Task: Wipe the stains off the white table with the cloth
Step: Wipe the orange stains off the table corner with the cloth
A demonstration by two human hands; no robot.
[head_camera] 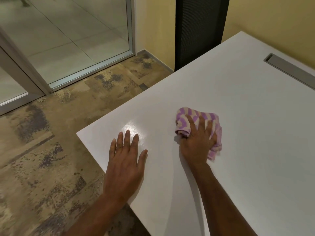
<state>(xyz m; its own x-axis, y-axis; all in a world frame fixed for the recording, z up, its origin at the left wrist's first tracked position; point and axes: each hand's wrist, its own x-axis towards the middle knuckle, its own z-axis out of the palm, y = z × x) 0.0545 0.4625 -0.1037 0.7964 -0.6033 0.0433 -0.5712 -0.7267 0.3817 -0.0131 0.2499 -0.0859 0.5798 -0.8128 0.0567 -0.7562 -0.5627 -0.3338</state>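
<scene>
The white table [238,103] fills the right half of the head view, its near-left corner at the middle left. My right hand [197,140] presses down on a crumpled purple-and-cream patterned cloth [213,121], fingers spread over it, a little in from the table's left edge. My left hand [125,159] lies flat on the tabletop near the left corner, fingers apart, holding nothing. A bright glare spot shines just beyond its fingertips. No stain shows clearly on the surface.
A grey cable-slot cover [289,68] is set into the table at the far right. A black chair back [199,31] stands behind the table's far edge. Mottled brown floor [59,142] and a glass door [68,40] lie to the left.
</scene>
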